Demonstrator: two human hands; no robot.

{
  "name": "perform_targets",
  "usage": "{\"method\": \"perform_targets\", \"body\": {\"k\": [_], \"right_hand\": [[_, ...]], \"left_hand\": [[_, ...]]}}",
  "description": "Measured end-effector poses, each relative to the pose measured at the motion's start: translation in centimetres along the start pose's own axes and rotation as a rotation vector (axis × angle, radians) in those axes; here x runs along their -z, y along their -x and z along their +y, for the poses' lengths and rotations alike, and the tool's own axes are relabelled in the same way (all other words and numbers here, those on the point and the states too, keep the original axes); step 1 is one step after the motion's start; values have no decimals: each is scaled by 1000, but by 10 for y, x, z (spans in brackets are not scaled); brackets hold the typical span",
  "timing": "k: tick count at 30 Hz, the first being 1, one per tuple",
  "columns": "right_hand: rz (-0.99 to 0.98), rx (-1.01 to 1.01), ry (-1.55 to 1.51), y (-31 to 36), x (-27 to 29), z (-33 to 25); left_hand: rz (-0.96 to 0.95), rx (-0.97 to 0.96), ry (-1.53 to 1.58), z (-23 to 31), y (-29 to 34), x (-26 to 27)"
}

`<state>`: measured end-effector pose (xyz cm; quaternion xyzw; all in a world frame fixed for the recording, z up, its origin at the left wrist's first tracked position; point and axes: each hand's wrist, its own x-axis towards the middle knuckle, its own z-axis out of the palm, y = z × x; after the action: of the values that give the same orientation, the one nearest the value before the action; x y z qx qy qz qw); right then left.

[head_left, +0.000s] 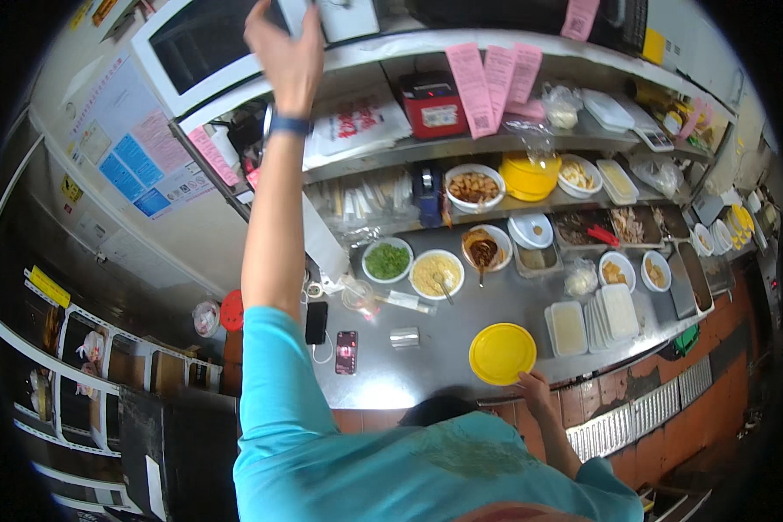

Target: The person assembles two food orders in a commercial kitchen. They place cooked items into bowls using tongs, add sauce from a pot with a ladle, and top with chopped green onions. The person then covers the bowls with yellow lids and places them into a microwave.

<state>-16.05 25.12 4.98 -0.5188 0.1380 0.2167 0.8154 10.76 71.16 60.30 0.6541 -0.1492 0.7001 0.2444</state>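
Note:
My left arm stretches up to a white microwave [202, 48] on the top shelf. At the right part of its front is my left hand [289, 54], thumb and fingers spread apart, some fingertips cut off by the picture's upper edge. Whether it presses on the microwave I cannot tell. Low on the right, my right hand [536, 390] grips the near rim of a round yellow plate [503, 353], held at the steel counter's front edge. Nothing shows on the plate.
On the steel counter [444, 322] stand bowls of chopped greens [387, 261], minced garlic-like bits [437, 274] and dark sauce [485, 250]. Two phones [346, 352] lie at the left. White containers [613, 313] are stacked at the right. Pink slips [470, 91] hang from the upper shelf.

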Motion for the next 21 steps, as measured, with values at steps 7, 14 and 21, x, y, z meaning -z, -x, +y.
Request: {"method": "perform_targets", "body": {"k": [7, 14, 21], "right_hand": [[-353, 161, 78, 31, -198, -205], [-1120, 413, -150, -24, -531, -377], [-715, 556, -166, -69, -712, -432]], "left_hand": [[17, 291, 304, 18, -52, 66], [176, 233, 142, 70, 3, 201], [-18, 259, 181, 68, 4, 216]]}}
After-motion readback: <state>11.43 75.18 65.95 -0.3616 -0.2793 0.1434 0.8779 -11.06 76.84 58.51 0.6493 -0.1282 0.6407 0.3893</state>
